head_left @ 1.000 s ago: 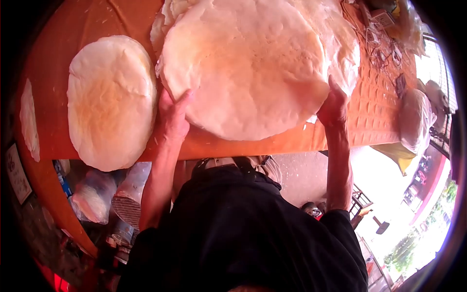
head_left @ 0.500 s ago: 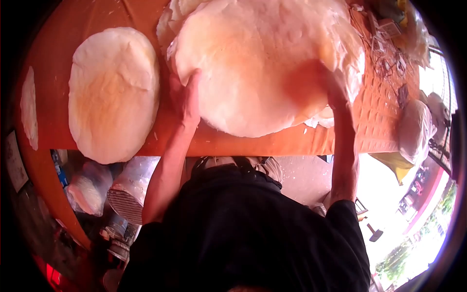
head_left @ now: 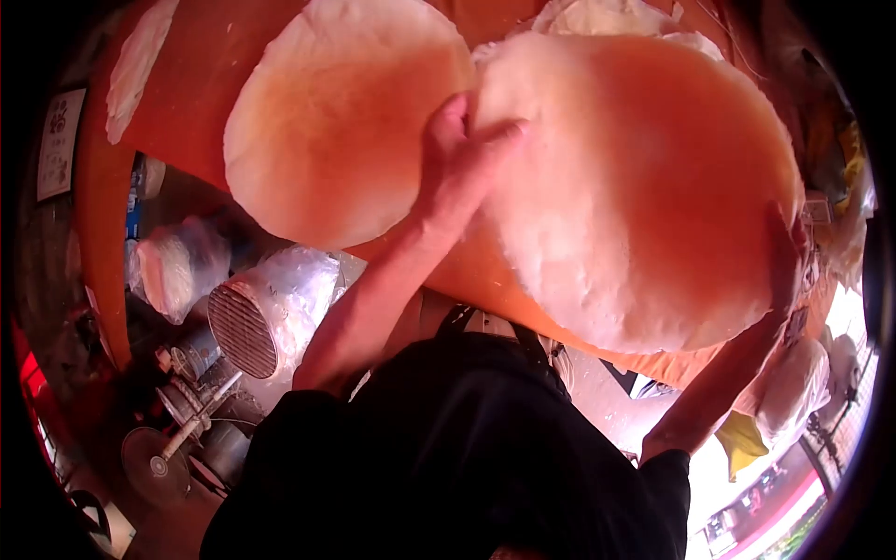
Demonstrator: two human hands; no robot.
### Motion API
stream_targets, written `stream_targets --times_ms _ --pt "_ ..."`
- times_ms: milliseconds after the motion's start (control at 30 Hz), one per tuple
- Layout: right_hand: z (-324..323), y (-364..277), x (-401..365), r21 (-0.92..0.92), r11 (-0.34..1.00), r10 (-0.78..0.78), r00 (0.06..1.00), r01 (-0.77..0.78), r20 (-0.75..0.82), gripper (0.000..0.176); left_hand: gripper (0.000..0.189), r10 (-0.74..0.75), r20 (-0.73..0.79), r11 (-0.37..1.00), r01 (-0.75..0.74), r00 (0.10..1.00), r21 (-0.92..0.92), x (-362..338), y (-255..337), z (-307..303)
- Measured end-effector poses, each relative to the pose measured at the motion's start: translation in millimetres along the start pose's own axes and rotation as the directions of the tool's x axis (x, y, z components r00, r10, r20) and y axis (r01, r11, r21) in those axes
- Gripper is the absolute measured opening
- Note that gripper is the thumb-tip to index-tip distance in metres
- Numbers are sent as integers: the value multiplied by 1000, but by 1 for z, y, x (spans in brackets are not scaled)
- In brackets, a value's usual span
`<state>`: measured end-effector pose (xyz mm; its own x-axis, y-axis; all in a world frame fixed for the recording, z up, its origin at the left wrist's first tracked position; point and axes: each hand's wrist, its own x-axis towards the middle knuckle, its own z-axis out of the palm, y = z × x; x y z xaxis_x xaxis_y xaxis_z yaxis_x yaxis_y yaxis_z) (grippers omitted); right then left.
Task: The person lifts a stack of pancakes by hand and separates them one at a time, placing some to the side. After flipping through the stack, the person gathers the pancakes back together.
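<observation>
A large, thin, round flatbread [head_left: 644, 187] is stretched between my two hands, above the orange table. My left hand [head_left: 462, 154] pinches its left edge, with the thumb lying on top. At its right edge is my right hand [head_left: 786, 247], gripping it with the fingers mostly hidden by the sheet and shadow. To the left, a second round flatbread [head_left: 345, 131] lies on the table, close to my left hand. Further sheets [head_left: 607, 17] with ragged edges show behind the held one.
The orange tabletop [head_left: 201, 103] carries another thin sheet [head_left: 140, 65] at the far left. Under the table stand a wrapped cylinder with a ribbed end [head_left: 247, 327] and a plastic bag [head_left: 182, 266]. A white bag [head_left: 793, 387] hangs at the right.
The large flatbread has been lifted and shifted right with both hands on its edges. My view has turned, so the left flatbread appears higher and further right.
</observation>
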<state>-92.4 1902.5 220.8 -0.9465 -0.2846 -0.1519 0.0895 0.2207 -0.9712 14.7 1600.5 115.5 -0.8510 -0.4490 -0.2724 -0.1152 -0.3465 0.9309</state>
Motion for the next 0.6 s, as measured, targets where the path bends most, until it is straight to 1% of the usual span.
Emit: stream_targets --times_ms 33,67,100,133,167,233,267,300,333,367,400,433,467,500,533,600 --pt "11 -10 3 -41 999 -2 1000 3 19 39 29 34 -10 999 -34 999 -16 2 11 -12" --pt "27 -12 11 -32 999 -8 1000 7 -27 38 30 87 -19 994 -88 996 -67 3 22 -29" --pt "43 -12 23 -23 1000 -9 997 8 -76 36 34 97 -65 994 -100 993 -44 -1 40 -45" --pt "58 -10 38 -13 1000 -12 992 10 -126 34 37 146 -82 988 -149 986 -43 -4 56 -65" --pt "74 0 52 79 996 -40 997 45 -72 33 40 185 -154 983 -185 971 11 -4 67 -87" --pt "106 18 79 270 959 -95 995 82 37 31 45 287 -151 957 -277 946 85 -8 89 -139" --pt "141 18 78 392 917 -112 990 68 90 28 45 286 -202 957 -271 937 101 -10 94 -164" --pt "167 39 87 588 809 -147 969 4 196 25 46 296 -206 954 -280 933 104 -11 98 -191" --pt "178 53 93 635 770 -249 888 -60 386 22 48 313 -210 948 -294 926 119 -13 101 -210" --pt "215 35 75 431 895 -22 953 -116 303 18 48 274 -224 960 -251 935 127 -12 99 -235" --pt "245 53 74 423 885 83 960 -195 269 16 49 232 -241 970 -204 943 135 -10 91 -261" --pt "263 61 58 462 872 40 964 -162 263 19 48 170 -243 978 -133 955 161 -2 77 -295" --pt "278 129 92 295 885 220 882 -360 417 20 48 108 -247 981 -62 963 186 11 58 -331" --pt "290 133 85 283 882 267 895 -376 358 22 47 44 -252 978 10 967 210 19 49 -350" --pt "301 134 79 272 877 314 902 -395 296 24 46 36 -296 978 27 955 206 18 50 -350" --pt "297 132 86 273 890 278 908 -366 313 28 45 12 -384 979 68 923 195 16 58 -345"
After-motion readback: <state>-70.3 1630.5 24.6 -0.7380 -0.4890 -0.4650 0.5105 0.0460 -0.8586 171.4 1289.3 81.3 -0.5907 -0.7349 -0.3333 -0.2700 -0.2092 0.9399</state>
